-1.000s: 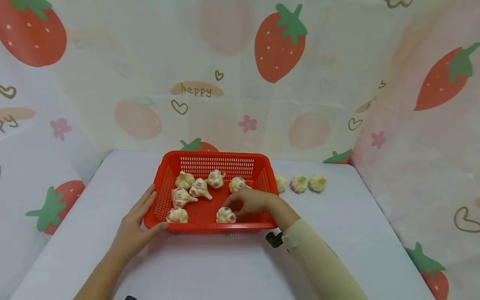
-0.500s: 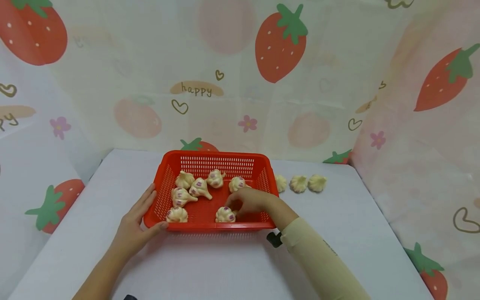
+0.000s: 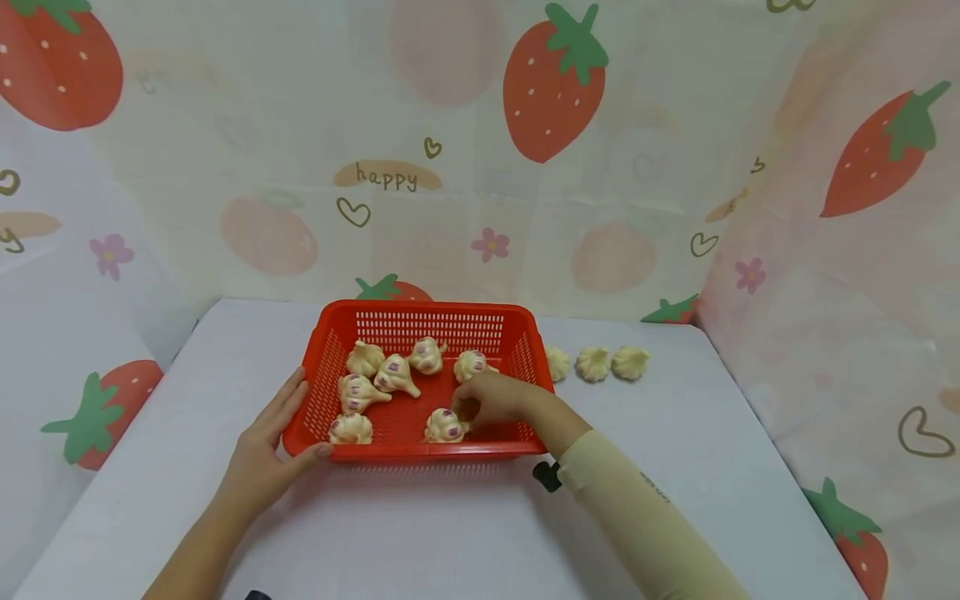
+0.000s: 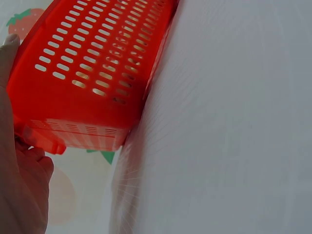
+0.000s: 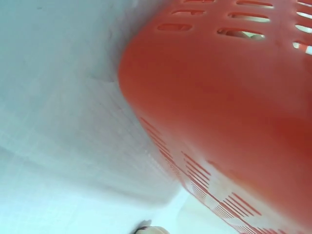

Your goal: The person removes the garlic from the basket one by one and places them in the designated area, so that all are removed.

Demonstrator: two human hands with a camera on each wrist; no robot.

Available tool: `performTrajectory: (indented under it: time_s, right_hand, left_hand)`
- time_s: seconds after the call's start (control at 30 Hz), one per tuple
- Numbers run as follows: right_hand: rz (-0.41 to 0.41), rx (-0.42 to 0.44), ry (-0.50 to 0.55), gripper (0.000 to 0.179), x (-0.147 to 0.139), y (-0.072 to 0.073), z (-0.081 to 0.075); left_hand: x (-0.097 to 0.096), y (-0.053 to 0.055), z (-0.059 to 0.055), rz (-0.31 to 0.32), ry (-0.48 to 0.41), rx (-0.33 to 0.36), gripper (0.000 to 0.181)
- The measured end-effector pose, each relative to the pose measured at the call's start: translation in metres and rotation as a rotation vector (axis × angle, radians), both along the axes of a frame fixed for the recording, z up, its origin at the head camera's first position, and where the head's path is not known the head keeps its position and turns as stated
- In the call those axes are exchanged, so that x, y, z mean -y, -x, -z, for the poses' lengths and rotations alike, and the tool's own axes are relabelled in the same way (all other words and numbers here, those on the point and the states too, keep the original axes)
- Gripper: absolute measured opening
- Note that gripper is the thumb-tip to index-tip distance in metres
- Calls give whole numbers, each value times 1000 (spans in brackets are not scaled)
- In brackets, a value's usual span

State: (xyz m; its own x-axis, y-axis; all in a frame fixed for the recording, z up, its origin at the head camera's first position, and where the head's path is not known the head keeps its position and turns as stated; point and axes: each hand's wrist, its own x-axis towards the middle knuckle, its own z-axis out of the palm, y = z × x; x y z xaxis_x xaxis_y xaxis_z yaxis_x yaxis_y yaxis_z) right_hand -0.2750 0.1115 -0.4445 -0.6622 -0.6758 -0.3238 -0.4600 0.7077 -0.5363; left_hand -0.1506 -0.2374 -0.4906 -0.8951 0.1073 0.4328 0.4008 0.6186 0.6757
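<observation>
beyond the far edge of the white cloth-covered worktop (image 3: 420,533) rises a cream backdrop sheet (image 3: 465,200) bearing red green-topped strawberries (image 3: 553,96) and brown heart outlines (image 3: 345,200), with a whitish patterned sheet (image 3: 56,308) along the left edge and a pinkish patterned sheet (image 3: 840,333) along the right.

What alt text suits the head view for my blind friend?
A person's right hand apparently pinches a cream garlic bulb, one of seven visible inside a red perforated plastic basket, while the left hand grips the basket's left side. Three more bulbs lie to the right on a white table.
</observation>
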Motion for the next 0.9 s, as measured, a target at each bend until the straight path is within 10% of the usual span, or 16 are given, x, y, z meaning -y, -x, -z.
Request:
performTrajectory:
  time_s: [0.9]
  right_hand:
    - [-7, 76, 41, 8, 1, -2, -6]
  left_hand:
    - [0, 0, -1, 9, -7, -35, 96]
